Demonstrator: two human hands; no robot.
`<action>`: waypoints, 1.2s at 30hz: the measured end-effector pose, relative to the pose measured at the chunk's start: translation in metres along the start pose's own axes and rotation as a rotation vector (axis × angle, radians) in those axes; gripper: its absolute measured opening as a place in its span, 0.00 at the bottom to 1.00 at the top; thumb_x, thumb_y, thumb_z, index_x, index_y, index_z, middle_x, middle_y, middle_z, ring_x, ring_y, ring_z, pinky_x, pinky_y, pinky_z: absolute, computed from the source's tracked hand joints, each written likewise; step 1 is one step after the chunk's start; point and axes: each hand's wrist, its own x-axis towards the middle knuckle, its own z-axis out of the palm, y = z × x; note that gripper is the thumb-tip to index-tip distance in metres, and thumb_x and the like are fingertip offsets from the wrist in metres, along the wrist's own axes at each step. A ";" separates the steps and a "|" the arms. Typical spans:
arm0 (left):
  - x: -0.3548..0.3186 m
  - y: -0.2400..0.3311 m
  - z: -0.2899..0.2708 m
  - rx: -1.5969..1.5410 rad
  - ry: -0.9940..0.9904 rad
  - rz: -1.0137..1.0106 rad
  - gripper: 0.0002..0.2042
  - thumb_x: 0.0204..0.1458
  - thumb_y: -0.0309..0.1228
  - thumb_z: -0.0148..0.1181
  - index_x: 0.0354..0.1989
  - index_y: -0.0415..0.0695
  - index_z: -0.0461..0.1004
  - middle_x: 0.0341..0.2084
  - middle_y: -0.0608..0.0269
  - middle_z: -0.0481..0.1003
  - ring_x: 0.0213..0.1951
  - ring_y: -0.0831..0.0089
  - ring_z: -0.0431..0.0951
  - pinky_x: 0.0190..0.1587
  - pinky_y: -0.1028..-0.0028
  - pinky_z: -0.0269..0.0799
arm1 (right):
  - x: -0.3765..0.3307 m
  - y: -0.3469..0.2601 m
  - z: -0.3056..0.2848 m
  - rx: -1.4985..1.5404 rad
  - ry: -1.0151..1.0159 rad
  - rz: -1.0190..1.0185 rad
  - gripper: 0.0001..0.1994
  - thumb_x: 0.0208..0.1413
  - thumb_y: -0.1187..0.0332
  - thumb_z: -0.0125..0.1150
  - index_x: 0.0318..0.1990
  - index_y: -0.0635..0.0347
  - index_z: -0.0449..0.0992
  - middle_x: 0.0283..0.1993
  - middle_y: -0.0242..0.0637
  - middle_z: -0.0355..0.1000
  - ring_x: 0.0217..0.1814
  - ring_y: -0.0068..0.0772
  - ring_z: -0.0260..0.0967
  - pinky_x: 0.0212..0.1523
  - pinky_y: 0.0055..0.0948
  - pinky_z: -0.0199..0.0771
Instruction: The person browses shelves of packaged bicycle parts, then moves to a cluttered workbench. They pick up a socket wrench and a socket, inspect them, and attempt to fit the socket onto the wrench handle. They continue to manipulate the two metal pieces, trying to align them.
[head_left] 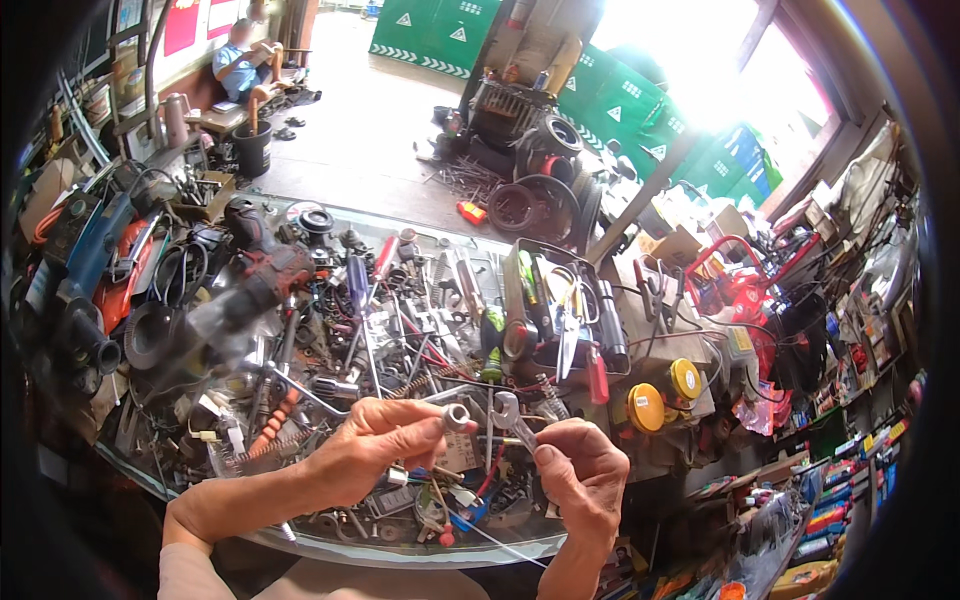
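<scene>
Near the front edge of the cluttered workbench, held up between both hands: a small metal nut (456, 416) and a silver open-ended wrench (510, 413). Pinched between thumb and fingertips of the left hand (375, 450), the nut, its round bore turned toward the camera. Gripped by closed fingers of the right hand (583, 475), the wrench shaft, with the forked head pointing up and left, just beside the nut; whether touching it, impossible to tell. Directly beneath both hands, a dense heap of loose tools, springs, bolts and wires on a round glass tabletop (400, 552). Farther back toward the middle, screwdrivers with red and blue handles (372, 268) among more scrap metal. Off to the far left, a dark red power drill (262, 272) lying on its side, and beyond it a blue-and-orange power tool (100, 255). Right of centre, a black tray (560, 300) holding pliers and cutters, then two round yellow caps (664, 394) near its right side. Far behind the bench, stacked black tyres (545, 170) on the pale floor, green barriers (620, 100) in bright daylight, and a seated person (240, 62) at the far left.
</scene>
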 end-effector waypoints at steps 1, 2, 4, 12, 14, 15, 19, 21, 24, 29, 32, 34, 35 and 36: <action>-0.002 0.002 0.002 0.006 0.005 -0.004 0.16 0.60 0.35 0.55 0.49 0.35 0.74 0.23 0.64 0.74 0.27 0.81 0.70 0.32 0.80 0.63 | 0.002 -0.003 0.006 -0.056 0.015 -0.050 0.08 0.52 0.76 0.65 0.38 0.69 0.77 0.29 0.31 0.73 0.26 0.12 0.64 0.25 0.12 0.62; -0.002 0.003 0.002 -0.012 -0.026 -0.019 0.17 0.60 0.35 0.55 0.52 0.36 0.73 0.24 0.66 0.74 0.27 0.82 0.70 0.32 0.81 0.64 | 0.003 -0.003 0.007 -0.085 -0.005 -0.082 0.08 0.51 0.77 0.66 0.38 0.69 0.77 0.30 0.32 0.73 0.26 0.13 0.65 0.26 0.12 0.63; -0.002 0.004 0.002 0.000 -0.032 -0.006 0.19 0.60 0.35 0.55 0.55 0.36 0.71 0.24 0.68 0.74 0.27 0.83 0.69 0.32 0.81 0.63 | 0.005 -0.003 0.005 -0.142 -0.045 -0.148 0.08 0.49 0.78 0.68 0.37 0.68 0.78 0.32 0.34 0.73 0.27 0.14 0.66 0.27 0.12 0.66; -0.003 0.001 -0.002 -0.004 -0.043 -0.016 0.17 0.60 0.35 0.55 0.53 0.39 0.73 0.24 0.69 0.74 0.27 0.84 0.68 0.30 0.82 0.62 | 0.005 -0.007 0.007 -0.225 -0.154 -0.133 0.08 0.51 0.77 0.66 0.39 0.68 0.79 0.35 0.35 0.72 0.29 0.15 0.66 0.25 0.14 0.64; -0.002 0.000 -0.001 0.015 -0.028 -0.026 0.16 0.60 0.35 0.55 0.52 0.40 0.74 0.24 0.69 0.74 0.26 0.85 0.68 0.29 0.82 0.62 | 0.006 -0.005 0.001 -0.237 -0.248 -0.100 0.08 0.53 0.76 0.65 0.40 0.68 0.79 0.34 0.34 0.72 0.30 0.15 0.65 0.25 0.14 0.63; -0.002 0.001 0.000 0.023 -0.030 -0.033 0.15 0.60 0.35 0.55 0.52 0.40 0.74 0.24 0.69 0.74 0.26 0.85 0.68 0.29 0.82 0.62 | 0.008 -0.002 -0.001 -0.219 -0.274 -0.096 0.08 0.53 0.76 0.64 0.40 0.69 0.78 0.34 0.34 0.73 0.29 0.15 0.65 0.25 0.14 0.62; 0.001 0.002 0.004 0.050 -0.014 -0.108 0.15 0.61 0.34 0.53 0.52 0.39 0.74 0.23 0.69 0.74 0.25 0.85 0.69 0.29 0.82 0.63 | 0.012 0.000 -0.013 0.203 -0.364 0.070 0.09 0.58 0.74 0.58 0.42 0.74 0.74 0.33 0.45 0.74 0.22 0.23 0.68 0.24 0.20 0.69; -0.001 -0.002 0.004 0.029 0.076 -0.111 0.17 0.60 0.37 0.54 0.51 0.37 0.74 0.22 0.71 0.73 0.22 0.86 0.64 0.26 0.83 0.58 | 0.024 0.007 -0.008 0.570 -0.320 0.143 0.10 0.62 0.71 0.51 0.43 0.72 0.72 0.35 0.50 0.75 0.23 0.29 0.72 0.25 0.26 0.75; 0.002 -0.002 0.001 -0.025 0.085 -0.147 0.18 0.60 0.38 0.54 0.51 0.37 0.74 0.19 0.72 0.71 0.21 0.85 0.62 0.24 0.82 0.56 | 0.033 0.010 -0.007 0.733 -0.129 0.246 0.10 0.65 0.70 0.45 0.43 0.68 0.69 0.43 0.58 0.74 0.36 0.45 0.79 0.37 0.36 0.82; 0.005 -0.006 0.005 0.015 0.065 -0.137 0.18 0.60 0.39 0.54 0.50 0.35 0.74 0.17 0.71 0.68 0.20 0.84 0.61 0.24 0.81 0.54 | 0.037 0.024 0.004 0.496 0.032 0.054 0.08 0.64 0.71 0.45 0.40 0.67 0.68 0.41 0.58 0.75 0.38 0.48 0.78 0.44 0.40 0.80; 0.006 -0.006 0.004 0.003 0.061 -0.151 0.18 0.60 0.39 0.54 0.50 0.36 0.74 0.17 0.70 0.68 0.20 0.84 0.60 0.24 0.81 0.54 | 0.038 0.026 0.003 0.355 0.071 0.006 0.09 0.63 0.69 0.46 0.38 0.66 0.69 0.38 0.57 0.76 0.37 0.47 0.78 0.43 0.38 0.79; 0.006 -0.007 0.003 0.003 0.058 -0.168 0.18 0.60 0.39 0.54 0.50 0.36 0.73 0.17 0.70 0.68 0.20 0.84 0.60 0.24 0.81 0.54 | 0.039 0.025 0.004 0.298 0.084 -0.007 0.09 0.62 0.69 0.46 0.36 0.66 0.69 0.38 0.58 0.76 0.36 0.46 0.78 0.42 0.36 0.79; 0.006 -0.008 0.002 0.002 0.066 -0.178 0.18 0.60 0.38 0.54 0.50 0.36 0.74 0.18 0.70 0.68 0.20 0.83 0.60 0.24 0.81 0.54 | 0.039 0.025 0.005 0.300 0.089 0.005 0.09 0.61 0.69 0.47 0.36 0.66 0.70 0.37 0.57 0.76 0.35 0.45 0.78 0.40 0.35 0.79; 0.006 -0.009 0.001 0.001 0.076 -0.188 0.17 0.60 0.38 0.54 0.50 0.37 0.74 0.18 0.70 0.68 0.20 0.83 0.60 0.24 0.81 0.54 | 0.039 0.025 0.006 0.302 0.092 0.017 0.08 0.61 0.69 0.48 0.36 0.66 0.70 0.35 0.56 0.76 0.33 0.45 0.78 0.39 0.34 0.78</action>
